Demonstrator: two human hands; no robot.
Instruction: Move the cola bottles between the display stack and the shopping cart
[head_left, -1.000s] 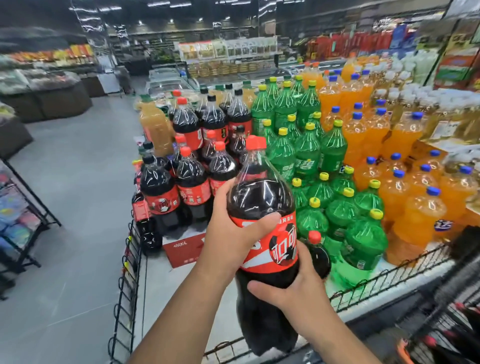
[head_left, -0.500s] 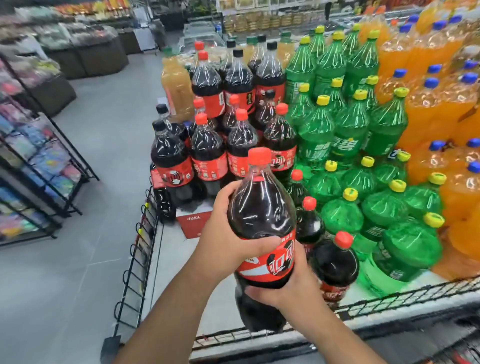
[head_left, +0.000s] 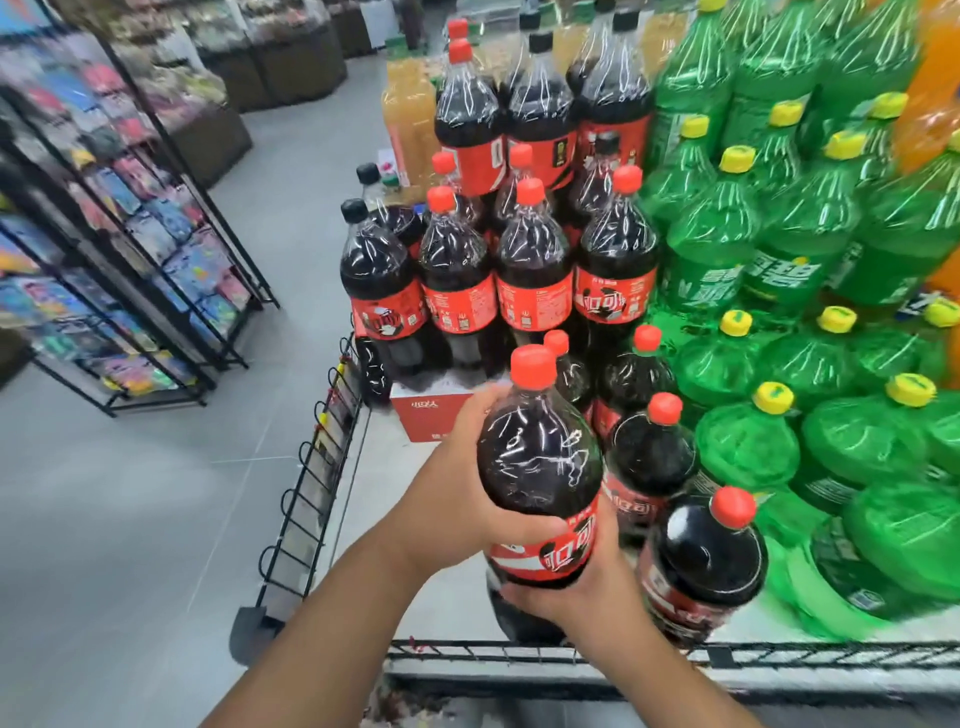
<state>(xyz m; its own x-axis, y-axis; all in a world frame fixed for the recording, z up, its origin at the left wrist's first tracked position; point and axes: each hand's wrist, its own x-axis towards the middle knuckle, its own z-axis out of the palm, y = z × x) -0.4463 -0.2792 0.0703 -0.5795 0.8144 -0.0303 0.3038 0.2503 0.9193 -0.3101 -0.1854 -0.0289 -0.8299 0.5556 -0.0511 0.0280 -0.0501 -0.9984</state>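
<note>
inspector: item under check?

clerk: one cola bottle (head_left: 540, 467); red cap, dark fill, red label; lower centre of the frame, upright with a slight tilt; whether its base touches the white platform (head_left: 447, 597) cannot be told.

inspector: state of the grip?

clerk: left hand (head_left: 462, 499) wraps the bottle's left shoulder, fingers curled behind, thumb lying across the front just above the label; right hand (head_left: 592, 597) clasps the lower body at the label's bottom edge, fingers curled round from the right; both hands closed firmly on the bottle.

inspector: surroundings?

clerk: display stack (head_left: 535, 270) of cola rises in tiers at upper centre; a neighbouring cola bottle (head_left: 706, 561) stands just beside the right hand, at lower right; green bottles (head_left: 748, 244) fill the right of the frame; red carton (head_left: 421, 415) sits under the middle tier, behind the left hand; black wire rail (head_left: 779, 652) runs along the platform's near edge; wire rack (head_left: 311, 493) lines its left side; black shelving (head_left: 130, 234) with coloured packets at the left of the frame, blurred; grey floor (head_left: 156, 493) between.
</note>
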